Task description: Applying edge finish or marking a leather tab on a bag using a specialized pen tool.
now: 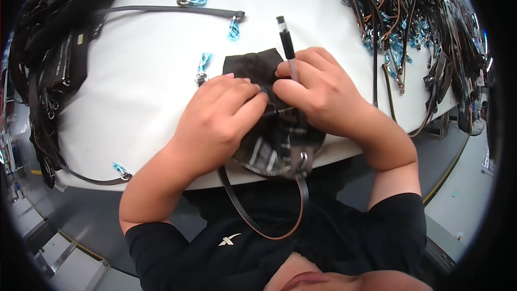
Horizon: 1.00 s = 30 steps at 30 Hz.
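A small black bag [250, 66] lies at the table's near edge, between my two hands. Its zipper is undone, and a plaid lining [264, 151] shows in the opening. My left hand [215, 113] grips the bag's left side, fingers curled over the dark fabric. On the other side, my right hand [323, 86] pinches the bag near the zipper. A pen [286, 43] with a black grip also sticks up from between the right fingers. From the bag's near side a dark strap [232, 196] with a brown edge loops down past the table edge. My fingers hide the bag's middle.
Black bags [70, 56] are piled along the left of the white table [134, 81]. A heap of dark and brown straps [398, 5], with clasps in blue wrap, covers the far right. Another strap [172, 9] lies across the far left, and a blue-wrapped clasp [204, 62] is beside my left hand.
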Each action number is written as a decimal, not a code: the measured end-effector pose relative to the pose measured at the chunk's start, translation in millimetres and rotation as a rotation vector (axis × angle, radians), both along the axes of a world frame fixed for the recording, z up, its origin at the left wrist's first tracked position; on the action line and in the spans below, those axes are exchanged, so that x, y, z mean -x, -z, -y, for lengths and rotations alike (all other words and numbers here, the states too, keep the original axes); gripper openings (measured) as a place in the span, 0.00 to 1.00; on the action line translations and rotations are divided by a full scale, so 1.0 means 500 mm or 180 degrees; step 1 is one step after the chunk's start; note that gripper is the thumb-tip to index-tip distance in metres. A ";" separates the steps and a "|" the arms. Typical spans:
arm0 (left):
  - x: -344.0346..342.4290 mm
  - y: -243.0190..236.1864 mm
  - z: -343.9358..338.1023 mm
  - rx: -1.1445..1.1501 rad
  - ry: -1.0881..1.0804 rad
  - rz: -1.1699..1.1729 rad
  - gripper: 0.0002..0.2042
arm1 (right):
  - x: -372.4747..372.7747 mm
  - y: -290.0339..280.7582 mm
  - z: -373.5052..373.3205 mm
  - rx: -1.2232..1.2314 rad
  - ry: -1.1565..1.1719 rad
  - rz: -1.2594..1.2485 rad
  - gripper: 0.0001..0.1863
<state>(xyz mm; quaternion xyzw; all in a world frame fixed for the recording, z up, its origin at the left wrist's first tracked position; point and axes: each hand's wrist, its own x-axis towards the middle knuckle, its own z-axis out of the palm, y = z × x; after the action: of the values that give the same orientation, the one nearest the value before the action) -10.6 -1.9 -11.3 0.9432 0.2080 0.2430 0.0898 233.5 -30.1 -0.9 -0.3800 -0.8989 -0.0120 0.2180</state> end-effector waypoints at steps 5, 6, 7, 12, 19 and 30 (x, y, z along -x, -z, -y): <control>0.037 -0.023 -0.040 0.2134 0.0045 0.0689 0.12 | 0.029 -0.030 0.037 0.0921 -0.0080 -0.0545 0.17; 0.041 -0.021 -0.050 0.2465 -0.0131 0.0846 0.12 | 0.033 -0.025 0.038 0.0983 -0.0026 -0.0546 0.16; 0.039 -0.021 -0.053 0.2236 -0.0553 0.0600 0.15 | 0.033 -0.020 0.034 0.1005 -0.0021 -0.0554 0.16; 0.021 -0.027 -0.042 0.4126 -0.0887 0.0681 0.20 | 0.037 -0.005 0.030 0.0321 -0.0757 -0.0599 0.12; 0.031 0.008 -0.082 0.5222 -0.0765 0.1706 0.20 | 0.040 -0.015 0.046 0.0074 -0.1113 -0.0752 0.06; 0.045 -0.085 -0.001 0.2184 -0.0678 0.0355 0.38 | 0.031 0.002 0.030 0.1496 0.0865 -0.1371 0.28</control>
<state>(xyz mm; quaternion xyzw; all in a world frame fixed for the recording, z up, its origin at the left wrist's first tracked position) -33.2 -1.6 31.0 0.8166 0.3693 0.2180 0.3864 218.0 -45.0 -1.9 -0.5298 -0.7516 0.2469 0.3056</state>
